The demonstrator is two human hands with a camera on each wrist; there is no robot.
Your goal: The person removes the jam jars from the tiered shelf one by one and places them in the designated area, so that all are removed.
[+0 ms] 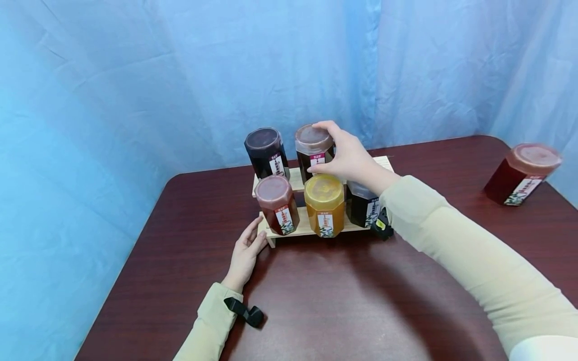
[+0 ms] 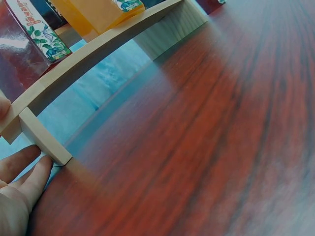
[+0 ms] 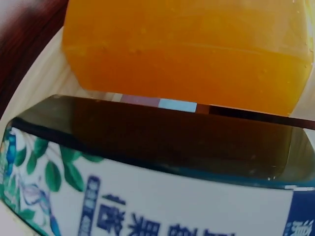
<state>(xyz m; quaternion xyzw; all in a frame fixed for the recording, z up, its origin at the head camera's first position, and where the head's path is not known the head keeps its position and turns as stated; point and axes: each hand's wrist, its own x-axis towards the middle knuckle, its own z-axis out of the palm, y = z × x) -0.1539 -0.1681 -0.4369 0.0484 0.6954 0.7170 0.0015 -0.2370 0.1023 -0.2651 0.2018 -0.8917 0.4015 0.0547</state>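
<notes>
A two-step wooden rack (image 1: pixel 305 229) carries several faceted jars with white labels. On its upper step my right hand (image 1: pixel 349 155) grips a dark brown jar (image 1: pixel 305 159) by the lid, thumb in front. Left of that jar stands a nearly black jar (image 1: pixel 264 159). The lower step bears a red jar (image 1: pixel 274 203), a yellow-orange jar (image 1: pixel 324 200) and a dark jar (image 1: pixel 358 210), partly covered by my right wrist. My left hand (image 1: pixel 244 255) holds the rack's near left end. In the left wrist view, fingertips (image 2: pixel 37 169) touch the rack's leg (image 2: pixel 44 137).
Another red jar (image 1: pixel 519 175) stands apart on the dark red wooden table (image 1: pixel 316 301), near the right edge. Behind the table hangs a light blue curtain (image 1: pixel 271 65). The right wrist view shows the orange jar (image 3: pixel 187 54) and the dark jar (image 3: pixel 157 137) close up, not the hand.
</notes>
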